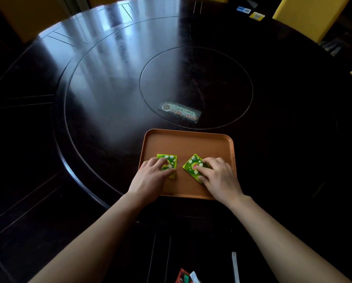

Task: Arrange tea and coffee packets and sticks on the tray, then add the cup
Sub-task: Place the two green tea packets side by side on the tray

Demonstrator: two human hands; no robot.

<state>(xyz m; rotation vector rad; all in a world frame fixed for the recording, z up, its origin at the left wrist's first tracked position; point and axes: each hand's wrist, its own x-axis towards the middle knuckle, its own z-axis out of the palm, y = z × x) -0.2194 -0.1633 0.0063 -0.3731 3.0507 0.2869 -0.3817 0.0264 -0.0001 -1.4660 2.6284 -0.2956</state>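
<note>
Pressing flat-fingered, the left hand (pixel 150 176) and right hand (pixel 218 176) each cover one green square tea packet (pixel 169 160) (pixel 192 165) on the brown rectangular wooden tray (pixel 187 144).

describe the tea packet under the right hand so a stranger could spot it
On the dark round table, find the orange tray near the person. Two green tea packets lie on it; this is the right packet, under the right hand. Unlike the left packet, which sits nearly square to the tray, it is turned cornerwise like a diamond.
</note>
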